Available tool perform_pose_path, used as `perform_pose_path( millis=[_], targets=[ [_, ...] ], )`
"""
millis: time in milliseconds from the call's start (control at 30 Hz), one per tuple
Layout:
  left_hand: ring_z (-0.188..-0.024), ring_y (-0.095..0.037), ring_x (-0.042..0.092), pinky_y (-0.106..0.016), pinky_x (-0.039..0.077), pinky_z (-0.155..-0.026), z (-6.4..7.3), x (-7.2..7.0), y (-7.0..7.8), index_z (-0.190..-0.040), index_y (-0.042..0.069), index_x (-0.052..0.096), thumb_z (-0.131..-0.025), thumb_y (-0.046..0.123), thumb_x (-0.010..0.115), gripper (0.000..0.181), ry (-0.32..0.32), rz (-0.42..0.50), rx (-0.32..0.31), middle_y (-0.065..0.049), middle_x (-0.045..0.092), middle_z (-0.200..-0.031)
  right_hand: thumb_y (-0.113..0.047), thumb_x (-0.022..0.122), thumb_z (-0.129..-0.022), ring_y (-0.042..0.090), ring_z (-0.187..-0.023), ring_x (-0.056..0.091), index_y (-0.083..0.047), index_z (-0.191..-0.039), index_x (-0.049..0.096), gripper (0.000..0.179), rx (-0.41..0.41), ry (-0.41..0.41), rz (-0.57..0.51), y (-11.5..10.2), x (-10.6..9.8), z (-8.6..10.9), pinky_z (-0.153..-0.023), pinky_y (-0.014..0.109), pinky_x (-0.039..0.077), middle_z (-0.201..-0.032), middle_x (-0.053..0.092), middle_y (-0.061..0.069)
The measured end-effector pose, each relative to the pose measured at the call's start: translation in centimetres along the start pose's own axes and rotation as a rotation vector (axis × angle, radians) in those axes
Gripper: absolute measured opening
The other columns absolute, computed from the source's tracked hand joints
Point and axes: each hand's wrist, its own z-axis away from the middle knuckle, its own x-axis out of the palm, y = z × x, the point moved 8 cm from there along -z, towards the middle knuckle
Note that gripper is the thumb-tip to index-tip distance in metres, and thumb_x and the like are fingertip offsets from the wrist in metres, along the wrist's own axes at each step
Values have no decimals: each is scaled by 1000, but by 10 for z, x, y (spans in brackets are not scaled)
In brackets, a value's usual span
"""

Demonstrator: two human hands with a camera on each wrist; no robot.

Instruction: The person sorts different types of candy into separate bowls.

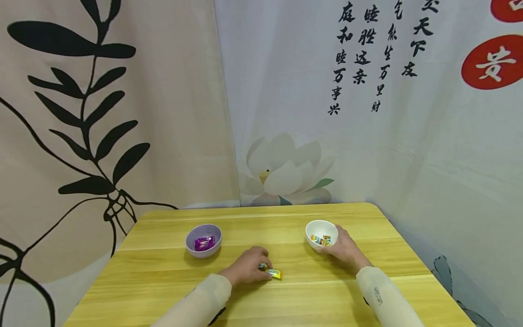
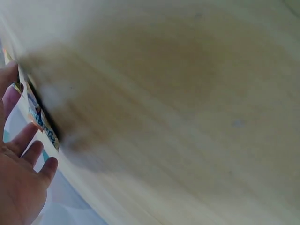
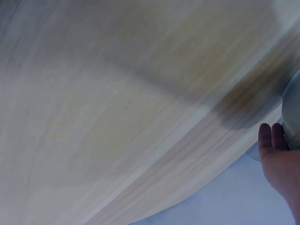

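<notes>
My left hand (image 1: pixel 247 265) is low over the middle of the table, pinching a small wrapped candy (image 2: pixel 18 84) between thumb and index finger. Close by its fingers lies another candy in a yellow wrapper (image 1: pixel 275 274), whose patterned side (image 2: pixel 41 117) shows in the left wrist view. On the right, my right hand (image 1: pixel 346 249) grips the side of a white bowl (image 1: pixel 313 227), its thumb toward the near side. Several yellow wrapped candies (image 1: pixel 323 240) lie inside. Only part of the bowl (image 3: pixel 293 112) enters the right wrist view, at the edge beside the fingers.
A purple bowl (image 1: pixel 190 245) stands at the left on the wooden table (image 1: pixel 261 227), with purple-wrapped candy (image 1: pixel 204 243) in it. Behind the table's far edge hangs a printed cloth (image 1: pixel 184 113) with leaves, a flower and writing.
</notes>
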Motion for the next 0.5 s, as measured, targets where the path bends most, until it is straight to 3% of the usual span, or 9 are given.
perform_pose_path(
  millis=[500],
  targets=[
    [-132, -32, 45, -55, 36, -106, -23, -27, 7, -101, 22, 77, -89, 37, 75, 19, 71, 65, -41, -13, 55, -138, -36, 92, -69, 33, -112, 50, 5, -143, 35, 102, -8, 11, 22, -5, -1, 2, -98, 50, 40, -128, 49, 22]
  ],
)
